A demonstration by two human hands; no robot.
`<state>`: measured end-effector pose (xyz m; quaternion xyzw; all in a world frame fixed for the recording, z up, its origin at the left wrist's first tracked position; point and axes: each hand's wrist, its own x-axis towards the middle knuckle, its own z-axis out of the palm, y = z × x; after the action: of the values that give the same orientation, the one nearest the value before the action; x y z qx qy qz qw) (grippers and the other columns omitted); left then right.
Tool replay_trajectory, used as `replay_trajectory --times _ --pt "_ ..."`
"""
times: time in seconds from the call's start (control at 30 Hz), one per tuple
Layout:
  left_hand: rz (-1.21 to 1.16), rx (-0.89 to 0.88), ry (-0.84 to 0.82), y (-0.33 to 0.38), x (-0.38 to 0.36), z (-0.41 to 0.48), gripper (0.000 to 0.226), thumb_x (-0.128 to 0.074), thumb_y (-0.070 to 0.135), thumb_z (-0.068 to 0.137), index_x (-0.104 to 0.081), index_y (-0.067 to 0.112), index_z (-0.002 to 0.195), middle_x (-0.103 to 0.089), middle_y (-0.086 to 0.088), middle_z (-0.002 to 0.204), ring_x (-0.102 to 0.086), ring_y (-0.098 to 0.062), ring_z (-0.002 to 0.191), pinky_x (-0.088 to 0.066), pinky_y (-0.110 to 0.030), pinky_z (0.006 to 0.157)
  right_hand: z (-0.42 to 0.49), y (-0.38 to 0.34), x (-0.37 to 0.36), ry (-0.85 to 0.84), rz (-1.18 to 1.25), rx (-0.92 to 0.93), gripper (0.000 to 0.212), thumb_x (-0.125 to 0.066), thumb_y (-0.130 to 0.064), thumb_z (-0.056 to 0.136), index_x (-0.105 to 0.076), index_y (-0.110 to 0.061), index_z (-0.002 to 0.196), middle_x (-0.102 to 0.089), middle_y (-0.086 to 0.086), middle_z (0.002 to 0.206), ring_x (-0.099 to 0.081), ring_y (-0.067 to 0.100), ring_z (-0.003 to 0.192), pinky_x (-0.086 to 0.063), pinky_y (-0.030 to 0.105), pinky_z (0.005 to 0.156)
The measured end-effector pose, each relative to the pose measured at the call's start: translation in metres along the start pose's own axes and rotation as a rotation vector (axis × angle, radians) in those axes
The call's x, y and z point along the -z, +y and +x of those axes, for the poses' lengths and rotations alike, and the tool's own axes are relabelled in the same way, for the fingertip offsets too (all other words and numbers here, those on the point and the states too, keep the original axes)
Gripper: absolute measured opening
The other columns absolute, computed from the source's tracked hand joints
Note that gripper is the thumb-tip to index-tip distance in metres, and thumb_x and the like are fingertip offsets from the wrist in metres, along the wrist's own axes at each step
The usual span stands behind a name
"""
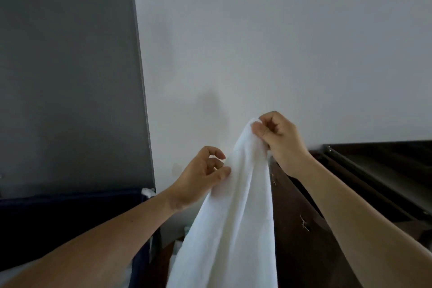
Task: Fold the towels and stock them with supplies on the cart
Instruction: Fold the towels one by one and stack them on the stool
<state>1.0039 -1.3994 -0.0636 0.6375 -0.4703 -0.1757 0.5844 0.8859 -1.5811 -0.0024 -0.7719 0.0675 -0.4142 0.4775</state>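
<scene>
A white towel (236, 206) hangs in front of me in one long bunched drape, running down past the bottom of the frame. My right hand (278, 138) pinches its top corner between thumb and fingers, held high against the wall. Lower and to the left, my left hand (203, 175) grips the towel's left edge with thumb and fingertips. Both forearms reach up from the bottom corners. The towel's lower end is hidden below the frame.
A dark wooden cabinet (311, 236) with a dark shelf top (383, 170) stands at the right, close behind the towel. A dark blue fabric bin (70, 222) sits low left, white cloth (149, 191) peeking over its rim. A white wall (268, 42) and grey panel (65, 65) fill the background.
</scene>
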Motion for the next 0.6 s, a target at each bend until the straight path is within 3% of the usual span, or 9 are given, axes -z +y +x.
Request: replay_trajectory --times 0.07,0.13,0.23,0.4,0.53,0.6 --pt "0.021 -0.031 0.000 0.005 0.008 -0.002 0.020 -0.067 0.028 0.092 -0.053 0.034 0.106 -0.064 0.004 0.080 -0.056 -0.014 0.066 -0.049 -0.030 0.058 0.019 -0.016 0.006 0.151 0.054 0.031 0.012 -0.066 -0.043 0.082 -0.061 -0.040 0.072 -0.054 -0.019 0.059 -0.047 0.000 0.051 -0.040 0.021 0.047" --pt "0.076 -0.031 -0.010 0.009 0.016 -0.006 0.022 -0.068 0.037 0.088 -0.055 0.043 0.105 -0.067 -0.003 0.088 -0.060 -0.026 0.066 -0.053 -0.040 0.059 0.038 -0.027 0.007 0.272 0.079 0.051 0.013 -0.064 -0.043 0.084 -0.061 -0.041 0.072 -0.055 -0.021 0.059 -0.048 -0.001 0.052 -0.041 0.022 0.049" --pt "0.147 -0.019 -0.013 0.008 0.027 -0.017 0.024 -0.067 0.039 0.091 -0.053 0.044 0.110 -0.070 -0.007 0.101 -0.070 -0.034 0.084 -0.059 -0.054 0.074 0.057 -0.038 0.002 0.202 -0.031 0.048 0.016 -0.064 -0.035 0.092 -0.059 -0.030 0.077 -0.054 -0.020 0.056 -0.046 0.000 0.047 -0.039 0.020 0.044" --pt "0.169 0.020 0.024 0.000 0.032 -0.036 0.021 -0.063 0.037 0.096 -0.061 0.024 0.112 -0.072 -0.004 0.102 -0.072 -0.025 0.089 -0.059 -0.050 0.080 0.074 -0.053 -0.007 0.290 -0.006 0.090 0.017 -0.063 -0.029 0.093 -0.057 -0.025 0.077 -0.053 -0.024 0.052 -0.046 -0.006 0.044 -0.039 0.014 0.041" --pt "0.078 0.198 -0.121 -0.006 0.035 -0.045 0.047 -0.055 0.040 0.098 -0.066 -0.003 0.112 -0.069 -0.022 0.113 -0.066 -0.039 0.105 -0.052 -0.055 0.094 0.082 -0.060 -0.011 0.311 -0.061 0.121 0.018 -0.062 -0.029 0.093 -0.056 -0.026 0.076 -0.055 -0.015 0.065 -0.048 -0.006 0.050 -0.042 0.015 0.049" --pt "-0.010 0.270 -0.171 -0.011 0.036 -0.050 0.052 -0.051 0.039 0.099 -0.064 -0.008 0.117 -0.067 -0.027 0.117 -0.063 -0.044 0.110 -0.049 -0.054 0.100 0.085 -0.061 -0.005 0.334 -0.077 0.127 0.019 -0.061 -0.031 0.093 -0.055 -0.027 0.076 -0.053 -0.015 0.068 -0.047 -0.007 0.051 -0.039 0.012 0.049"
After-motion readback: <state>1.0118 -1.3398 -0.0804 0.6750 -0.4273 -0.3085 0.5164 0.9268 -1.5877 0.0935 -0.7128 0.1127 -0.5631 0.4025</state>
